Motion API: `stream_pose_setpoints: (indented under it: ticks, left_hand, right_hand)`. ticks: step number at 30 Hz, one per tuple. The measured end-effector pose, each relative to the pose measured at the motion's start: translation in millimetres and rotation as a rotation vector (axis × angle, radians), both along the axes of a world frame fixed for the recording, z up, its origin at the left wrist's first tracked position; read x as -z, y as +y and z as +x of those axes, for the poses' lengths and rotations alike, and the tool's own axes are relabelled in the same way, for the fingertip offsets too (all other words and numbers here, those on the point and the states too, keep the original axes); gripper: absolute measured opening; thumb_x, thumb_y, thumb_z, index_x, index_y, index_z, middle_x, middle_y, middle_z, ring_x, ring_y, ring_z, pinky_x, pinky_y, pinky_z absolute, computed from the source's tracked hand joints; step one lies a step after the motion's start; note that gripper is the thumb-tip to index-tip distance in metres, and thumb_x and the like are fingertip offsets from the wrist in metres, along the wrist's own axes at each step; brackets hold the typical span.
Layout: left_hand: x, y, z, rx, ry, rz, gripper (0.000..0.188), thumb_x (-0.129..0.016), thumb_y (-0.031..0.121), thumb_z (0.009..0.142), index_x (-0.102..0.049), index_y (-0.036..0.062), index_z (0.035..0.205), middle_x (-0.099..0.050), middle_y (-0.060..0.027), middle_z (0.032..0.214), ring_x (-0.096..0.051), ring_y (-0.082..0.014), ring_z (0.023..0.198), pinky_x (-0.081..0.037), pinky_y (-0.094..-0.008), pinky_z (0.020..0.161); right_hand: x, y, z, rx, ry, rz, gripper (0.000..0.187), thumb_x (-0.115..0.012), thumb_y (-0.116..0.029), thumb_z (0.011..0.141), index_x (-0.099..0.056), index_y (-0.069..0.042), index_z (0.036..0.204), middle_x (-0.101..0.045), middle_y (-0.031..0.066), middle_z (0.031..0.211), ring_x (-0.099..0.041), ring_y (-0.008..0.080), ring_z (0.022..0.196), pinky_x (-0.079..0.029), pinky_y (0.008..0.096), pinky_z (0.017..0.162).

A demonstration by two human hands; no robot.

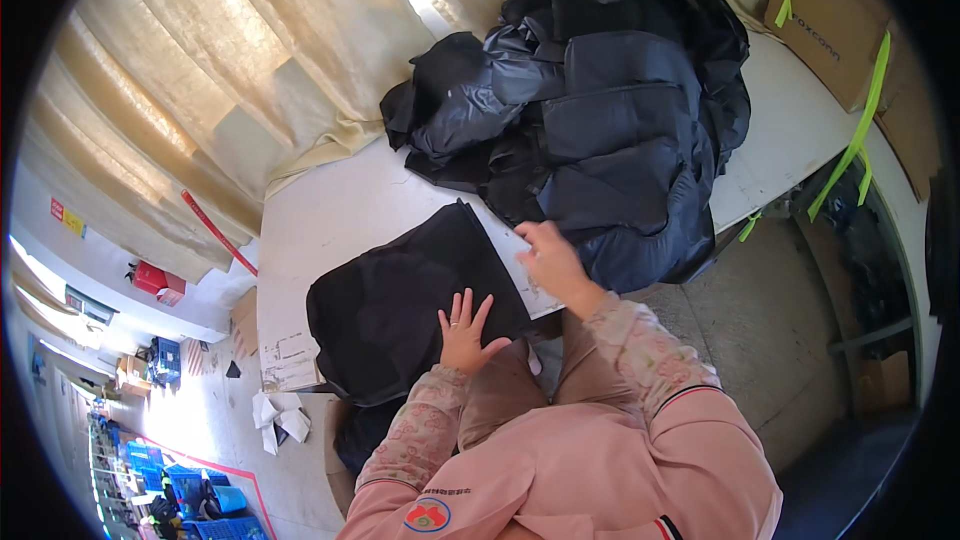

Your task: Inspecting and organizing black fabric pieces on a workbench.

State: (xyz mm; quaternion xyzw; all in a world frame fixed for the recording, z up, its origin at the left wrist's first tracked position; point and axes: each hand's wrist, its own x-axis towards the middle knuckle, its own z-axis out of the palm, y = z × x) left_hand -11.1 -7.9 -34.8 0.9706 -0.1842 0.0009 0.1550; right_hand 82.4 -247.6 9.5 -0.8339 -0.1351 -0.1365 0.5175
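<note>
A flat black fabric piece (400, 290) with a rounded left end lies at the near edge of the white table. My left hand (464, 332) presses flat on its right part, fingers spread, a ring on one finger. Over the table edge to the right of that fabric, my right hand (548, 262) has its fingers loosely bent, with nothing visible in them. It is close to the lower left side of a large heap of black fabric bundles (620, 130); whether the fingertips touch the heap I cannot tell.
Pale yellow curtains (230, 70) hang behind the white table (335, 195). Cardboard boxes (835, 30) with green straps (875, 90) stand at the right. White scraps (280, 420) lie on the floor by the table's left corner. Blue crates (190, 485) stand farther left.
</note>
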Motion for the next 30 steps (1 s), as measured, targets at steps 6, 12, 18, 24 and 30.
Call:
stream_pose_setpoints:
  ticks: [6, 12, 18, 24, 30]
  left_hand:
    - [3, 5, 1, 0.011, 0.042, -0.039, 0.092, -0.068, 0.063, 0.081, -0.034, 0.0218, 0.156, -0.013, -0.017, 0.166, -0.009, -0.0387, 0.153, -0.008, -0.0694, 0.114]
    - [-7, 12, 9, 0.04, 0.139, -0.103, 0.086, -0.067, 0.061, 0.084, -0.036, 0.0212, 0.154, -0.016, -0.0187, 0.164, -0.013, -0.0406, 0.151, -0.011, -0.0689, 0.114]
    - [-75, -5, 36, 0.077, 0.343, -0.813, 0.074, -0.068, 0.044, 0.091, -0.037, 0.0158, 0.152, -0.04, -0.0178, 0.152, -0.042, -0.035, 0.138, -0.035, -0.0488, 0.112]
    - [-135, -54, 67, -0.16, 0.882, -1.335, 0.081, -0.073, 0.017, 0.09, -0.024, 0.0076, 0.154, -0.054, -0.0148, 0.134, -0.057, -0.0228, 0.117, -0.048, -0.0332, 0.099]
    - [-135, -75, 63, -0.023, 0.741, -1.516, 0.054, -0.064, -0.004, 0.09, -0.05, 0.0063, 0.14, -0.061, -0.0047, 0.124, -0.061, -0.0162, 0.11, -0.049, -0.0316, 0.098]
  right_hand:
    - [-45, -167, 10, 0.847, -0.405, -0.251, 0.046, -0.075, -0.015, 0.08, -0.056, -0.004, 0.121, -0.061, 0.0161, 0.114, -0.055, 0.0364, 0.113, -0.043, 0.0489, 0.099]
    - [-52, -205, 7, 0.762, -0.061, -0.405, 0.054, -0.079, -0.026, 0.079, -0.057, -0.007, 0.124, -0.065, 0.0161, 0.112, -0.061, 0.0346, 0.109, -0.044, 0.049, 0.094]
    - [-107, -117, -48, 0.457, -0.54, -0.433, 0.034, -0.069, -0.013, 0.077, -0.064, -0.008, 0.111, -0.058, 0.0107, 0.089, -0.058, 0.0323, 0.087, -0.045, 0.0439, 0.077]
    - [-96, -12, -110, -0.221, -0.545, -0.535, 0.034, -0.061, -0.015, 0.08, -0.065, -0.013, 0.114, -0.055, 0.0061, 0.096, -0.055, 0.0247, 0.087, -0.043, 0.0378, 0.075]
    - [-76, 0, -130, -0.423, -0.409, -0.265, 0.038, -0.074, -0.026, 0.084, -0.066, -0.008, 0.117, -0.059, 0.0096, 0.119, -0.056, 0.0308, 0.114, -0.044, 0.0414, 0.095]
